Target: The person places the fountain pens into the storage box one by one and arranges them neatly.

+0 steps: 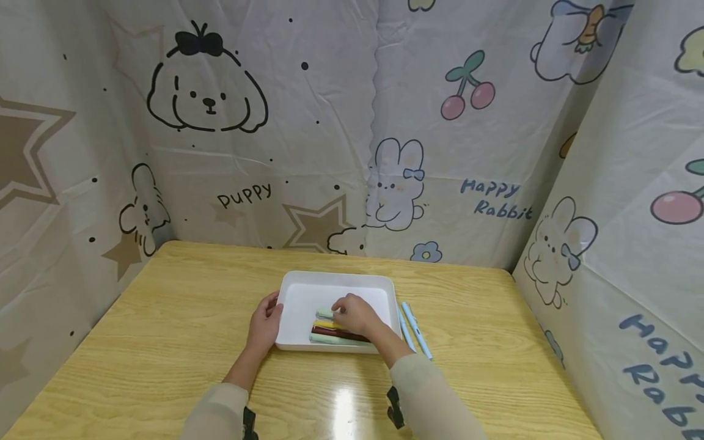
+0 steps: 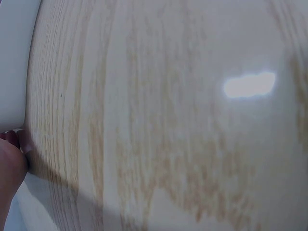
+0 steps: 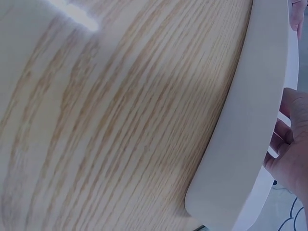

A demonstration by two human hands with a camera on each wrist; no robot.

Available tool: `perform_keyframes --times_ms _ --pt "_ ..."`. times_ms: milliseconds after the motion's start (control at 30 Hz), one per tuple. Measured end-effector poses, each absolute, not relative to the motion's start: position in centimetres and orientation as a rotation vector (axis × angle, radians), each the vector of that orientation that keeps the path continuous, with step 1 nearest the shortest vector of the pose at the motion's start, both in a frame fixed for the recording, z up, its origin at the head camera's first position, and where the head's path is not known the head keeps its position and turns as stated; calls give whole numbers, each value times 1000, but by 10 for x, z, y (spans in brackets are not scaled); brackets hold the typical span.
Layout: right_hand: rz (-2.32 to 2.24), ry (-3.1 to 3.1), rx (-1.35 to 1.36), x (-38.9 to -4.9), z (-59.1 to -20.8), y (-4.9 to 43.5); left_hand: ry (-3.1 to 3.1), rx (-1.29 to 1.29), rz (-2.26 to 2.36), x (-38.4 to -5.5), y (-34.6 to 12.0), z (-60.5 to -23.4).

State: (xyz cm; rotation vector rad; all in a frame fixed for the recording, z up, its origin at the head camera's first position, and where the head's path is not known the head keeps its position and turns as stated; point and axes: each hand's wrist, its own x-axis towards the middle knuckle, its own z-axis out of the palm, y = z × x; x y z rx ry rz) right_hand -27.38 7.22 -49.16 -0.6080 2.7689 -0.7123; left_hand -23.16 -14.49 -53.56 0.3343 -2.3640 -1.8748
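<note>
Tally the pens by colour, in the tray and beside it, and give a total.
Tray, partly under the right hand:
Green pens: 2
Yellow pen: 1
Dark red pen: 1
On the table beside it:
Light blue pens: 2
Total: 6

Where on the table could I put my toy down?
The wooden table is bare left of the white tray, and right of the two blue pens. Behind the tray is free too. The tray's front, with the markers and both hands, is crowded.

Your left hand [image 2: 9, 166] shows only at the lower left edge, fingertips against the white tray [image 2: 12, 57], with glossy wooden table [image 2: 168, 120] filling the rest.
</note>
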Motion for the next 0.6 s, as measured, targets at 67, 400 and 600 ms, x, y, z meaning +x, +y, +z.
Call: perform_keyframes --times_ms 67,400,600 --pt "-737 2758 -580 -273 -490 72 -2362 323 -1868 -231 -145 -536" --pt "-822 2774 -604 -270 -479 76 -2337 307 -1870 -230 -144 -535" --pt "-829 2790 -619 -269 -472 78 -2376 332 -1864 -231 -145 -535"
